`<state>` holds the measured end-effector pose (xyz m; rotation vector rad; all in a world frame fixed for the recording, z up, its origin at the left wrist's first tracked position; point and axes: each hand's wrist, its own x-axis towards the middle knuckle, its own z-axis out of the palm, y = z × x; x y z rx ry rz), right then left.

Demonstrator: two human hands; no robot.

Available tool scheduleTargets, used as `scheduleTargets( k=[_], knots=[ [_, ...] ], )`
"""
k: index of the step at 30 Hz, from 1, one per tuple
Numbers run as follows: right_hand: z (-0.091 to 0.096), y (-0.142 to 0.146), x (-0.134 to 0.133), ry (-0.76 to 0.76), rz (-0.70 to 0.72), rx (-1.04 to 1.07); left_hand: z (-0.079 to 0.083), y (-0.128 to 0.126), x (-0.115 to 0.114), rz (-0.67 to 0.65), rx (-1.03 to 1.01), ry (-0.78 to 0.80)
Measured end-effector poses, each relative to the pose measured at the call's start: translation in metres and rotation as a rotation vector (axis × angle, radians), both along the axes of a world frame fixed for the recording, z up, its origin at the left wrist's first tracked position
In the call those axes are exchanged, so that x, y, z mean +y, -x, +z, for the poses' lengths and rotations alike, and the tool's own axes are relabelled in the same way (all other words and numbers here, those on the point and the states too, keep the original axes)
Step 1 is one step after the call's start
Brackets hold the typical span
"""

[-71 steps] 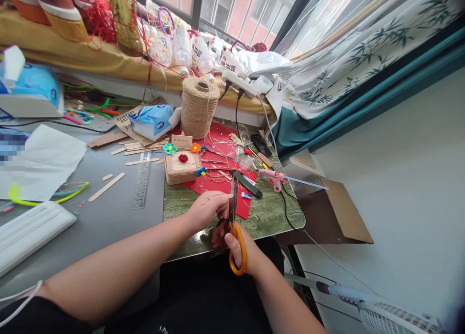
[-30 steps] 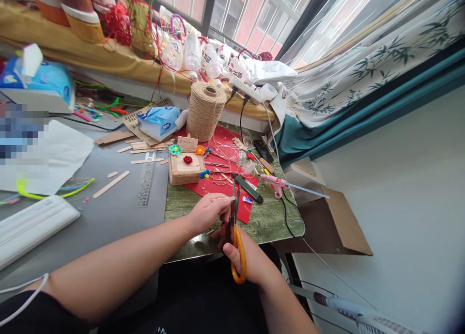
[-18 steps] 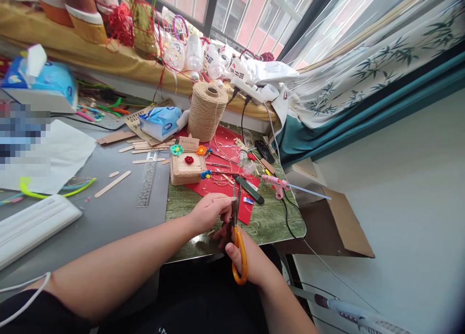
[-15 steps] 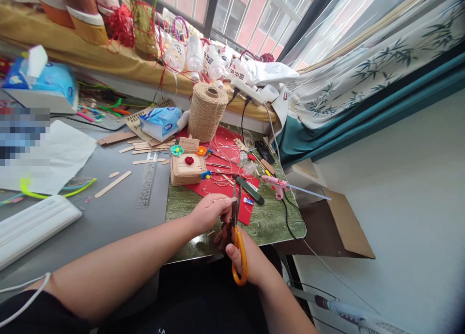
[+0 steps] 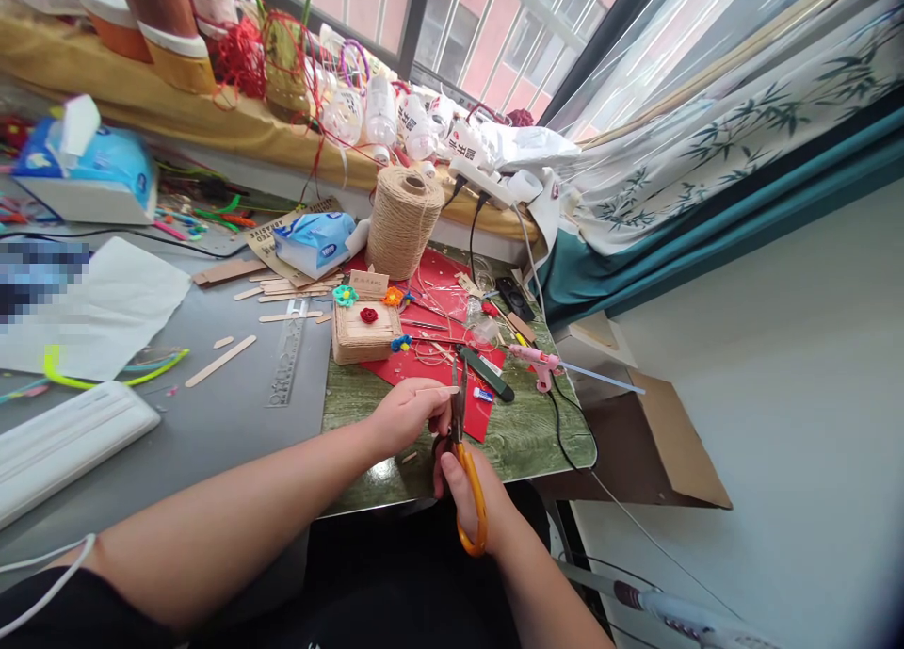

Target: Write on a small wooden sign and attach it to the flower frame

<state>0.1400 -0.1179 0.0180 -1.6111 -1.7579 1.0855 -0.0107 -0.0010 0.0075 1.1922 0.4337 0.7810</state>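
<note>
- Trimming a stick: the left hand [image 5: 404, 413] pinches a thin wooden stick [image 5: 432, 390] between thumb and fingertips, level, over the near edge of the green mat [image 5: 523, 432].
- The right hand [image 5: 472, 498] is closed through the orange handles of the scissors [image 5: 462, 442], whose blades point up and away and stand just at the stick's free end; whether they are shut on it is too fine to tell.
- Judged from this, the cut itself is in hand; the next move calls for a steady pinch and a square squeeze of the handles, so that the offcut drops on the mat.
- Beyond the hands lie the red sheet [image 5: 430, 362], a small stick box [image 5: 365, 332] with flowers, a twine spool [image 5: 402, 220] and a pink glue gun [image 5: 537, 362].
- Against the frame from 2.4 seconds earlier, both hands keep their grips and place; the scissors' handles look drawn closer together, and the view has tipped slightly.
</note>
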Motion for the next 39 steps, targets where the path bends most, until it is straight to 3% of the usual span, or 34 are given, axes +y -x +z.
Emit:
scheduleTargets(
  k=[26, 32, 35, 39],
  knots=[
    [0.008, 0.016, 0.002, -0.004, -0.155, -0.189, 0.001, 0.000, -0.002, 0.000, -0.018, -0.001],
    [-0.006, 0.003, 0.000, -0.005, -0.237, -0.087, 0.004, 0.002, -0.001, 0.004, -0.015, -0.007],
    [-0.003, -0.006, 0.003, -0.049, -0.267, 0.011, 0.006, 0.005, 0.000, 0.002, 0.005, -0.042],
    [0.004, -0.011, 0.010, -0.052, -0.419, 0.258, 0.008, 0.007, -0.001, -0.058, 0.043, -0.099]
  ],
)
